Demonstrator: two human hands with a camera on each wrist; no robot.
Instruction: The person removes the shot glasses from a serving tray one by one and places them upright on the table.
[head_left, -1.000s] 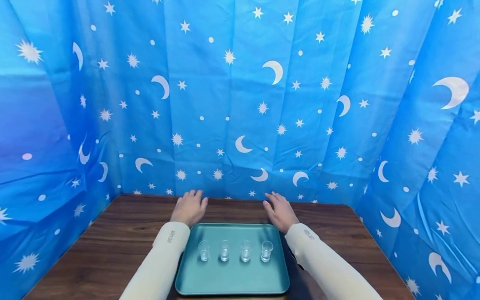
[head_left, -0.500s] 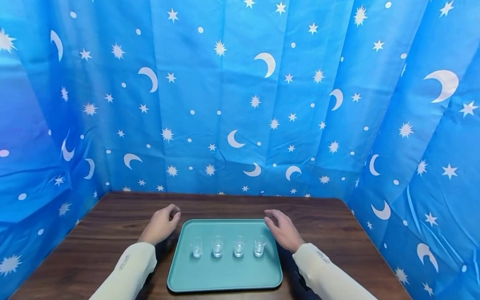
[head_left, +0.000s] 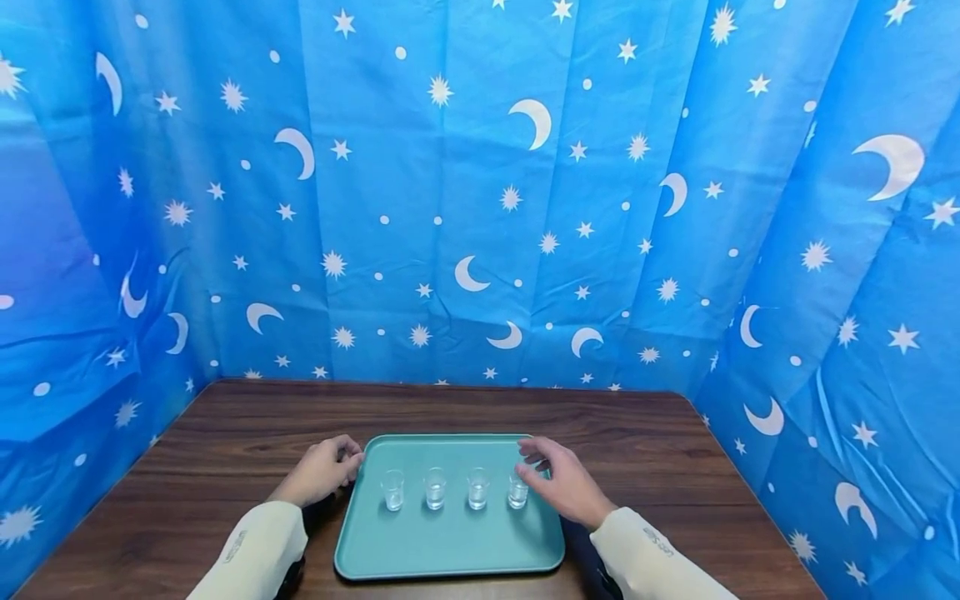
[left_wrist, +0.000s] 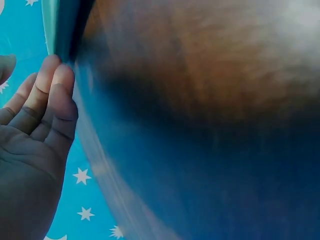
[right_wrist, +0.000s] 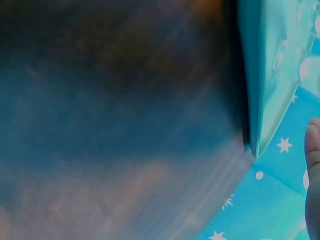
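A: So where are the hands at, exactly?

B: The right hand (head_left: 566, 483) is over the right side of the teal tray (head_left: 450, 554). In the head view its thumb overlaps the top of the rightmost glass (head_left: 517, 497). The grip there is pretty wide, with a clear gap between thumb and fingers. Whether it touches the glass, can't tell. The right wrist view only catches a sliver of that hand, so no help there.

A: And the left one?

B: The left hand (head_left: 318, 471) is by the tray's left edge, up near the far corner. Its grip is loose, fingers just relaxed and a bit bent. The left wrist view puts the fingertips right by the rim, but contact is honestly too close to call.

A: What about the other glasses?

B: The other three glasses (head_left: 435, 490) make one spaced-out row with it, all upright on the tray, clear and small. Can't tell if there's liquid in them or just thick bases. The tray lies on a dark wood-grain surface (head_left: 225, 450), with a blue curtain (head_left: 390, 183) of white stars and moons behind.
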